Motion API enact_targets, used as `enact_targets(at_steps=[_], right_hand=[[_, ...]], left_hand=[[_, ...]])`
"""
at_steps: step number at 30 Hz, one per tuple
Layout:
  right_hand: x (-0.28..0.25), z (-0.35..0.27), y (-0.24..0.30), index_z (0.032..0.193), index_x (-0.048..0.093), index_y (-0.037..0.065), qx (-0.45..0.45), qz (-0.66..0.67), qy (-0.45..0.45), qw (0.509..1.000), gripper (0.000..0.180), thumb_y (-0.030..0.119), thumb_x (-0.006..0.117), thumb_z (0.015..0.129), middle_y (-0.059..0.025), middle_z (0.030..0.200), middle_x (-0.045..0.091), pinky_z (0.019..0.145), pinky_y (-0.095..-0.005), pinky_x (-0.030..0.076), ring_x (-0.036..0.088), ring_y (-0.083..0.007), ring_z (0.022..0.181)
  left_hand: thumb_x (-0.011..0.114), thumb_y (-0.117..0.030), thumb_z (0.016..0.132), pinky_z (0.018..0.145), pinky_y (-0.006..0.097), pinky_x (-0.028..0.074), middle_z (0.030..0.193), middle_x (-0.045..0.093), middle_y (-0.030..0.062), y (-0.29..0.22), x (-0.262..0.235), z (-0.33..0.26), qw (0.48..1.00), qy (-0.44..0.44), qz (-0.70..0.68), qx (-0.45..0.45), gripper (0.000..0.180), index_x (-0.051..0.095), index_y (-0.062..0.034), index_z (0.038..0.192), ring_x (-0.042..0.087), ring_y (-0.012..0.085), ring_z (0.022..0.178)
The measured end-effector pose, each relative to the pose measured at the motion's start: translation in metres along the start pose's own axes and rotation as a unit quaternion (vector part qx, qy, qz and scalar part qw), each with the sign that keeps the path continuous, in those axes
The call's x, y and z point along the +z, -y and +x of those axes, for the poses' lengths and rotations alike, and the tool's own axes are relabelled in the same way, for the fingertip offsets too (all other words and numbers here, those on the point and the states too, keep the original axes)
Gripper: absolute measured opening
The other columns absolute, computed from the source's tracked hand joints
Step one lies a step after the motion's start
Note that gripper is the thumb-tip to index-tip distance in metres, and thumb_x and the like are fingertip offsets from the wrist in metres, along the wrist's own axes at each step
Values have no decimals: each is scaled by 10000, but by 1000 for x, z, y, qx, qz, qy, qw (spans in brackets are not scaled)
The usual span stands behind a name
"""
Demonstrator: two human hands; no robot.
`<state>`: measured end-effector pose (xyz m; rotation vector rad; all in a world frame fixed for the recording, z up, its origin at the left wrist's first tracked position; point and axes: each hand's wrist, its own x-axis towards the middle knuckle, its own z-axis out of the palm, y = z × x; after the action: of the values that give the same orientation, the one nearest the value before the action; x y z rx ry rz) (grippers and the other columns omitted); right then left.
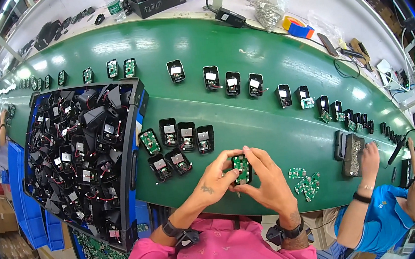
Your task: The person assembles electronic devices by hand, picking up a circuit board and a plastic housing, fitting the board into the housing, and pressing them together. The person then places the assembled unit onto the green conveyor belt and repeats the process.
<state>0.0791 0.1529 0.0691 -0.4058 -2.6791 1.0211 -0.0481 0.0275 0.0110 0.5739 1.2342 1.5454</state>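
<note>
Left hand (216,178) and right hand (269,183), grip closed from both sides around cased green board (241,165), loose boards (310,188) right on table (247,122), housing-filled bin (133,191) left

Open run: green benchtop (252,119), bare from my fingertips forward to a spaced row of black cases (233,83); gaps between those cases, some narrow.

Obstacle, left: six cases (187,136) clustered near my left hand (218,176), leaving a slim lane.

Obstacle, farther left: large heaped bin (140,92), its wall (parts piled inside it) barring a low sideways reach.

Obstacle, right: loose circuit boards (309,187) near my right hand (269,181), lying low; bare bench ahead of them.

Obstacle, farther right: dark block (354,151), a co-worker's hand (369,159) beside it. Far-right gaps: probably tight, poorly seen near the rim.
</note>
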Motion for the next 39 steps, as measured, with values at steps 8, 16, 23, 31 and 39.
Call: enact_targets(at_steps=[8, 16, 23, 31, 39], right_hand=[[-2, 4, -1, 1427, 484, 43, -22, -14, 46, 999, 849, 104, 866, 671, -179, 1316, 532, 908, -408, 527, 579, -353, 1155], [15, -4, -12, 1421, 516, 33, 109, 163, -10, 981, 620, 6, 704, 831, -103, 1158, 555, 769, -282, 538, 583, -171, 996], [24, -3, -15, 1366, 582, 10, 149, 228, -8, 962, 490, -35, 646, 882, -16, 910, 505, 668, -225, 487, 530, -70, 812], [41, -2, -28, 1395, 561, 23, 157, 264, -18, 952, 526, 7, 682, 884, -27, 942, 536, 617, -223, 442, 480, -63, 709], [26, 11, -14, 1410, 496, -12, 86, 101, -38, 990, 451, 136, 549, 987, -138, 834, 656, 609, -296, 514, 650, -175, 665]], left_hand=[[531, -29, 947, 623, 266, 583, 1041, 609, 115, -2, -9, -1, 999, 34, -38, -6, 429, 426, -44, 1362, 622, 136, 840], [519, -3, 954, 658, 280, 612, 1124, 617, 158, -7, -11, -5, 997, 22, -78, -16, 435, 413, -45, 1374, 702, 202, 820], [485, 17, 960, 631, 270, 607, 1134, 617, 160, -3, -11, -7, 999, 24, -26, 1, 432, 405, -40, 1381, 705, 188, 828], [474, 0, 953, 603, 253, 596, 1103, 643, 157, -12, -12, -8, 996, -10, 88, 25, 438, 440, -34, 1388, 699, 174, 707], [480, -39, 961, 584, 243, 576, 1092, 646, 127, -15, -10, -3, 999, -12, -37, 1, 434, 468, -49, 1395, 694, 163, 707]])
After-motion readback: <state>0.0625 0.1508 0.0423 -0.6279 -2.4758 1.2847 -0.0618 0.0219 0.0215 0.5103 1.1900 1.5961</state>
